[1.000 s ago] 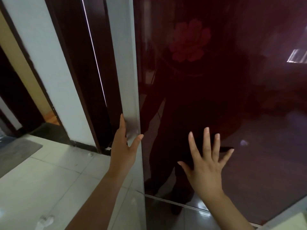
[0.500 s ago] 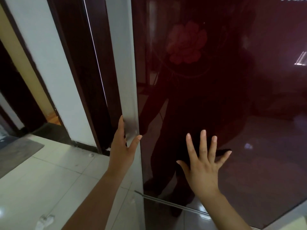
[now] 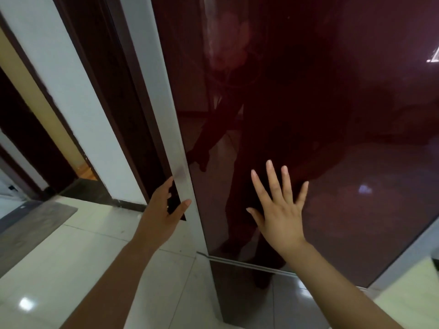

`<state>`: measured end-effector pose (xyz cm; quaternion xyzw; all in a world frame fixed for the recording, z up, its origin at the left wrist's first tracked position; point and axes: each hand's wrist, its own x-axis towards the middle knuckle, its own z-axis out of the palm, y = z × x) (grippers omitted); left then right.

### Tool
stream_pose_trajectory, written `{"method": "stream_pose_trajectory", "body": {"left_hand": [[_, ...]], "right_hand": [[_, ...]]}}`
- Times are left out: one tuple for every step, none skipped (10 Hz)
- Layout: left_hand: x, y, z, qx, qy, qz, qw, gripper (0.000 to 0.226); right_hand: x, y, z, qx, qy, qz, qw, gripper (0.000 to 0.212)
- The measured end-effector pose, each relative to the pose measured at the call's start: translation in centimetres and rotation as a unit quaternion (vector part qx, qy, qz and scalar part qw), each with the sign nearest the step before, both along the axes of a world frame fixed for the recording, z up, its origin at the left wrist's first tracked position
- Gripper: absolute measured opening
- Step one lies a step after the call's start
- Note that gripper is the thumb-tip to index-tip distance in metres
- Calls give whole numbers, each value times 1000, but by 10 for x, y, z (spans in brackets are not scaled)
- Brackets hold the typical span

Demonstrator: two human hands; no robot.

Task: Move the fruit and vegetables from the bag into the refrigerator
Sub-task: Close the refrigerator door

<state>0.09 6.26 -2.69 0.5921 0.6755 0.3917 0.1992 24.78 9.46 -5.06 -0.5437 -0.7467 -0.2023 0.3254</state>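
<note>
The refrigerator's glossy dark red upper door (image 3: 332, 115) fills the right of the head view, with a silver strip (image 3: 166, 115) down its left edge. My right hand (image 3: 282, 214) lies flat on the door front, fingers spread and straight. My left hand (image 3: 161, 217) is at the silver strip. Its fingers reach straight behind the edge and its thumb tip touches the strip's front. Neither hand holds anything. No bag, fruit or vegetables are in view.
A seam (image 3: 237, 263) divides the upper door from a lower door (image 3: 237, 293). A white wall (image 3: 71, 91) with dark trim stands left of the refrigerator. Pale floor tiles (image 3: 59, 269) and a grey mat (image 3: 31, 224) lie at lower left. A pale surface (image 3: 408, 300) shows at bottom right.
The view has tilted and moved closer. My left hand has slid slightly lower and off the strip's face. My right hand stays flat on the door.
</note>
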Motion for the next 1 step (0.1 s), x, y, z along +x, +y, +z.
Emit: {"method": "stream_pose_trajectory", "body": {"left_hand": [[3, -16, 2, 6, 54, -33, 998, 71]], "right_hand": [[9, -17, -1, -46, 15, 57, 997, 89]]}}
